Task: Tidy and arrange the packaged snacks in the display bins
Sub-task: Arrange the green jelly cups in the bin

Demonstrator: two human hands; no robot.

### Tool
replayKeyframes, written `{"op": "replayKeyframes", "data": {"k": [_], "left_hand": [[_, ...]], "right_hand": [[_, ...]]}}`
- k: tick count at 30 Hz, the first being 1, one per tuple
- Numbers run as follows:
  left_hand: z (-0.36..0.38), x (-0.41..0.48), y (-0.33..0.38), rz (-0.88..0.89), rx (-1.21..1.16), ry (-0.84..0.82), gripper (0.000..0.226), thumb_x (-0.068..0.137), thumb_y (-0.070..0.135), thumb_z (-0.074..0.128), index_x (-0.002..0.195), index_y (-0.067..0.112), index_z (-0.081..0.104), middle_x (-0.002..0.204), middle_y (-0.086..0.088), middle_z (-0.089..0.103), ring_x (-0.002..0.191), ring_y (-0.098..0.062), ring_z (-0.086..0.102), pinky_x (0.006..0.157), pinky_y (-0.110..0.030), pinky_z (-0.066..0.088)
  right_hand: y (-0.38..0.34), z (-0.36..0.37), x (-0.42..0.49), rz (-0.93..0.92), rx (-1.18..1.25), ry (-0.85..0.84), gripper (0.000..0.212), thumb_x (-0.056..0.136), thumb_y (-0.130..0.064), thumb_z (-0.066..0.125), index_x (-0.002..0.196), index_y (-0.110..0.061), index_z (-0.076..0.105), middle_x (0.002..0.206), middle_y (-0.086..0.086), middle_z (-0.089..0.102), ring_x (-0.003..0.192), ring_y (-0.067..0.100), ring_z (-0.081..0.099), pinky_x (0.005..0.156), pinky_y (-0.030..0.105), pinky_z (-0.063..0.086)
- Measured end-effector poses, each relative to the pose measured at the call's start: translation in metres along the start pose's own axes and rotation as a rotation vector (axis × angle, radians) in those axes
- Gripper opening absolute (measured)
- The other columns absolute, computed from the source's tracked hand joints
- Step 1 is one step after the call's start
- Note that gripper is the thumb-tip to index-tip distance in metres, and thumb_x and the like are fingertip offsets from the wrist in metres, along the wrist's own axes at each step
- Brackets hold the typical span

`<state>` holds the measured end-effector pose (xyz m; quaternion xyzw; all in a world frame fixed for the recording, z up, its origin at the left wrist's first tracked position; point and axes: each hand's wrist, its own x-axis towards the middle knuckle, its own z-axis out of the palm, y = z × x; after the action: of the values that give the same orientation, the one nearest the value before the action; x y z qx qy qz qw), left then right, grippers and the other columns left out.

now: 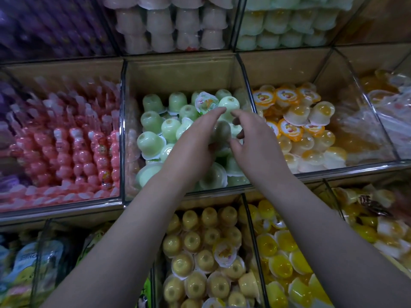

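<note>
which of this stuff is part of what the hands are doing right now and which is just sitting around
In the job: left hand, right hand, green jelly cups, their clear bin, blurred cup between the hands.

Just around: pink stick packs, orange-lidded cups, yellow cups below, pale pink cups above.

Green jelly cups crowd the bin, back strip free.
</note>
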<state>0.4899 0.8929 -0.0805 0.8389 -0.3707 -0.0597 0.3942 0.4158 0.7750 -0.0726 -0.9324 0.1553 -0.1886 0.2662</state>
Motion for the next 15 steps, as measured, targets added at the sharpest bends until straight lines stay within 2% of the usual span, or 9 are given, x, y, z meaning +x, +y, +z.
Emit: {"op": "replayKeyframes", "data": {"k": [2, 4, 5, 8, 10, 12, 15], "left_hand": [[0.002, 0.000, 0.003, -0.017, -0.028, 0.014, 0.064, 0.089, -0.003, 0.057, 0.144, 0.025, 0.041, 0.144, 0.006, 0.049, 0.130, -0.011, 0.045, 0.102, -0.025, 0.041], [0.002, -0.001, 0.004, -0.022, 0.008, 0.012, 0.060, 0.090, 0.000, 0.059, 0.143, 0.023, 0.044, 0.142, 0.005, 0.050, 0.127, -0.012, 0.047, 0.099, -0.017, 0.036], [0.001, -0.002, 0.005, -0.028, 0.035, 0.015, 0.059, 0.090, 0.001, 0.059, 0.143, 0.023, 0.044, 0.143, 0.005, 0.050, 0.126, -0.012, 0.047, 0.096, -0.013, 0.033], [-0.011, -0.011, 0.004, -0.039, 0.100, 0.062, 0.058, 0.089, 0.003, 0.062, 0.141, 0.023, 0.047, 0.145, 0.007, 0.048, 0.128, -0.011, 0.044, 0.093, -0.007, 0.026], [-0.023, -0.021, 0.003, -0.030, 0.128, 0.107, 0.052, 0.088, 0.003, 0.064, 0.135, 0.021, 0.054, 0.141, 0.006, 0.051, 0.128, -0.009, 0.044, 0.093, -0.002, 0.023], [-0.037, -0.033, 0.001, -0.074, 0.201, 0.103, 0.044, 0.088, 0.009, 0.067, 0.129, 0.023, 0.060, 0.134, 0.006, 0.056, 0.123, -0.011, 0.048, 0.093, -0.010, 0.030], [-0.057, -0.048, -0.005, -0.178, 0.385, -0.004, 0.038, 0.084, 0.022, 0.073, 0.121, 0.024, 0.064, 0.122, 0.001, 0.059, 0.117, -0.022, 0.053, 0.093, -0.035, 0.043]], "right_hand": [[0.001, -0.001, -0.001, -0.005, -0.002, -0.015, 0.046, 0.089, -0.007, 0.063, 0.133, -0.011, 0.052, 0.124, 0.006, 0.054, 0.109, 0.021, 0.055, 0.089, 0.026, 0.043], [0.003, -0.004, -0.002, -0.010, -0.032, -0.012, 0.040, 0.089, -0.006, 0.062, 0.128, -0.011, 0.057, 0.115, 0.003, 0.055, 0.103, 0.020, 0.056, 0.081, 0.020, 0.036], [0.004, -0.007, -0.003, 0.000, -0.064, -0.008, 0.037, 0.090, -0.007, 0.061, 0.126, -0.012, 0.058, 0.111, 0.001, 0.057, 0.101, 0.020, 0.056, 0.078, 0.022, 0.036], [0.005, -0.017, -0.004, 0.047, -0.316, -0.080, 0.026, 0.090, -0.009, 0.057, 0.114, -0.019, 0.059, 0.101, 0.000, 0.066, 0.093, 0.026, 0.059, 0.063, 0.033, 0.046], [0.002, -0.021, -0.004, 0.042, -0.502, -0.200, 0.020, 0.087, -0.007, 0.057, 0.104, -0.018, 0.059, 0.090, 0.001, 0.062, 0.084, 0.027, 0.057, 0.049, 0.028, 0.033], [-0.005, -0.021, -0.004, 0.026, -0.627, -0.299, 0.014, 0.086, -0.007, 0.061, 0.096, -0.016, 0.059, 0.076, 0.000, 0.049, 0.076, 0.026, 0.051, 0.046, 0.025, 0.019], [-0.013, -0.019, -0.002, 0.004, -0.757, -0.342, 0.013, 0.086, -0.013, 0.065, 0.084, -0.017, 0.054, 0.065, -0.002, 0.035, 0.071, 0.025, 0.044, 0.046, 0.024, 0.015]]}}
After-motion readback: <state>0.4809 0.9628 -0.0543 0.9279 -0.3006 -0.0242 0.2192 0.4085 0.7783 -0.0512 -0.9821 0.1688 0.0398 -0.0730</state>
